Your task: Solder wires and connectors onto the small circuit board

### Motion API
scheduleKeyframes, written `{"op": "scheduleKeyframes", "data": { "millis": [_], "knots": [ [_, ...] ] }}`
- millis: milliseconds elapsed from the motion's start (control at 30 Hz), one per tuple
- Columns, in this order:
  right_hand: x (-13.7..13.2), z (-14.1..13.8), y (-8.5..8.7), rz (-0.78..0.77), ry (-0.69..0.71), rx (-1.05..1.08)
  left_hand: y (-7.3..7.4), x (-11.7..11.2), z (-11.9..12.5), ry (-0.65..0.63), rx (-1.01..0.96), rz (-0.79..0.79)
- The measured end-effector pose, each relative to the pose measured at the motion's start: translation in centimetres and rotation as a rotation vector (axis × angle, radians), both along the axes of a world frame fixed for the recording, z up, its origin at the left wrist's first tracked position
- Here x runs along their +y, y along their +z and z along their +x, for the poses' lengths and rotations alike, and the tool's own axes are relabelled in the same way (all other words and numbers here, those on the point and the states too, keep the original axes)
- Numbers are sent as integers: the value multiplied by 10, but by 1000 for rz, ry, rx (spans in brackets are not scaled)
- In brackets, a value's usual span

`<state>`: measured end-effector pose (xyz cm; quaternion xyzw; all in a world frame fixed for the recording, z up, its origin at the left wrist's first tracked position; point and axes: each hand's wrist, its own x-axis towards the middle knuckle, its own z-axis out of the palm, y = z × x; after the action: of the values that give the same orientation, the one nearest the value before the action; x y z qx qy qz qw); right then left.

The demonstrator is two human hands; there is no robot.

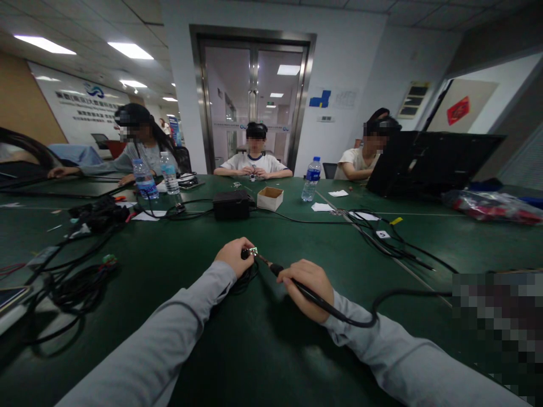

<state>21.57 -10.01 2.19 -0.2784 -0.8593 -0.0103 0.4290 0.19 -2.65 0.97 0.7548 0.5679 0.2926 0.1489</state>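
Note:
Over the middle of the green table, my left hand is closed around a small black part with a little circuit board at its end. A coiled black cable lies just below those fingers. In my right hand is a soldering iron, gripped like a pen. Its thin tip points left and reaches the circuit board or very close to it; whether they touch I cannot tell. The iron's thick black cord runs back over my right wrist and off to the right.
Ahead stand a black box, an open small carton and a water bottle. Tangled cables cover the left side; more cables lie at right. Two more bottles stand back left. Several people sit around the table.

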Motion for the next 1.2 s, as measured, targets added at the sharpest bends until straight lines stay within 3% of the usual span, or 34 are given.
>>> {"op": "scheduleKeyframes", "data": {
  "millis": [433, 567, 667, 767, 867, 1033, 1100, 1200],
  "knots": [
    [0, 1, 0, 22, -4, 25, -1, 1, -1, 4, 3, -21],
    [0, 1, 0, 39, -20, 55, -2, 4, -1, 8, 109, -14],
    [1, 3, 0, 21, -48, 53, 6, 3, 0, 26, 222, -43],
    [2, 4, 0, -3, -85, 78, 21, -10, 0, 91, 265, -126],
    [3, 4, -1, -20, -97, 93, 27, -42, -3, 117, 331, -128],
    [4, 3, -4, -43, -103, 116, 1, -95, -15, -98, 475, -97],
    [4, 3, -4, -50, -100, 108, -7, -100, -22, -126, 510, -118],
    [3, 4, -2, -62, -93, 92, -4, -85, -37, -58, 577, -162]
  ]
}}
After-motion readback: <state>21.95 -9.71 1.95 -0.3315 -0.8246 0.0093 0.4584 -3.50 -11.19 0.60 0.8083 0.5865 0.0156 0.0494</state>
